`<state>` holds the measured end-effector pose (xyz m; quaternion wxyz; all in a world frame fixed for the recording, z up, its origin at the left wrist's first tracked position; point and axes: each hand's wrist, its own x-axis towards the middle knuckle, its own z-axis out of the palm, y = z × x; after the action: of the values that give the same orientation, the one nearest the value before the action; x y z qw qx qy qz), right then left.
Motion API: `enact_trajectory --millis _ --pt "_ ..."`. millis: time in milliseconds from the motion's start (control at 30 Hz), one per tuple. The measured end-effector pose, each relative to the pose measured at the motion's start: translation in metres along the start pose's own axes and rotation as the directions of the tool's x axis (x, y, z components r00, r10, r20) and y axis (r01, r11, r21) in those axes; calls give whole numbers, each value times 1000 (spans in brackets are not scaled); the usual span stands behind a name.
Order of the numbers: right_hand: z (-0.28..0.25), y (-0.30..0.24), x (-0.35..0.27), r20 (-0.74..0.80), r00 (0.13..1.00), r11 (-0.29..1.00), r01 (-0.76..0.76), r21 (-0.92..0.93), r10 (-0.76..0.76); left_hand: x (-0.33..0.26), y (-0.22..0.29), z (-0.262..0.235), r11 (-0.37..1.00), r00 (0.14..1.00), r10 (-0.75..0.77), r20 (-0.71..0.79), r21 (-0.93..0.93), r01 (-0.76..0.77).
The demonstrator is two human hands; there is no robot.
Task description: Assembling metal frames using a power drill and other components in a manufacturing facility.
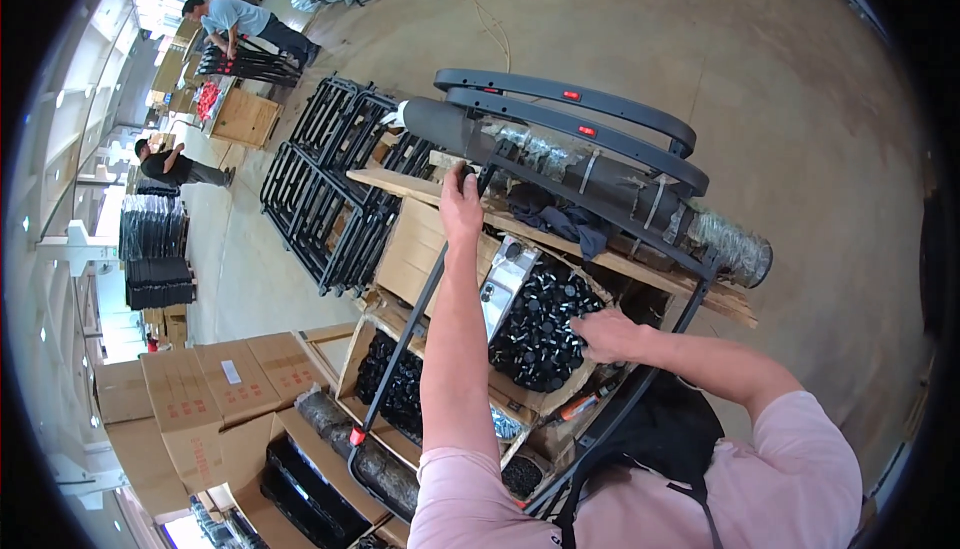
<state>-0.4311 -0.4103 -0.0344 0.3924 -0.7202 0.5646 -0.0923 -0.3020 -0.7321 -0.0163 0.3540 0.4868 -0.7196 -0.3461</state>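
My left hand (462,211) is stretched forward to a black metal tube frame (430,289), beside the end of a wooden board (400,185). Its fingers are closed round a small black round piece (468,172) against the tube. My right hand (608,335) reaches into the right edge of a box full of black round-headed screw feet (545,334) with shiny metal shanks. The fingers there are bent together at the pile; whatever they pinch is hidden. A silver metal box (508,284) stands along the left side of these screw feet.
Beyond the board, two curved grey bars (570,96) with red parts rest by a wrapped roller (440,124). Black frames (335,184) are stacked ahead left. Another bin (385,379) holds black parts. Cartons (215,389) stand at left. Two people (250,27) are farther off.
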Motion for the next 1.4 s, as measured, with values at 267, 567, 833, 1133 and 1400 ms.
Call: enact_trajectory --millis 267,567,833,1133,1400 --pt "-54 7 -91 -163 974 863 -56 502 157 12 -3 13 963 976 164 146 192 -190" --pt "-74 6 -137 -297 896 847 -143 511 331 9 -6 23 951 960 234 152 168 -258" --pt "-82 25 -164 -556 676 861 -254 440 483 13 -22 34 965 992 22 125 -264 12" --pt "-88 41 -181 -650 618 895 -350 278 443 23 -38 23 977 981 151 121 -170 -130" --pt "-81 38 -175 -621 697 926 -349 144 359 18 -20 25 999 995 42 95 17 -44"
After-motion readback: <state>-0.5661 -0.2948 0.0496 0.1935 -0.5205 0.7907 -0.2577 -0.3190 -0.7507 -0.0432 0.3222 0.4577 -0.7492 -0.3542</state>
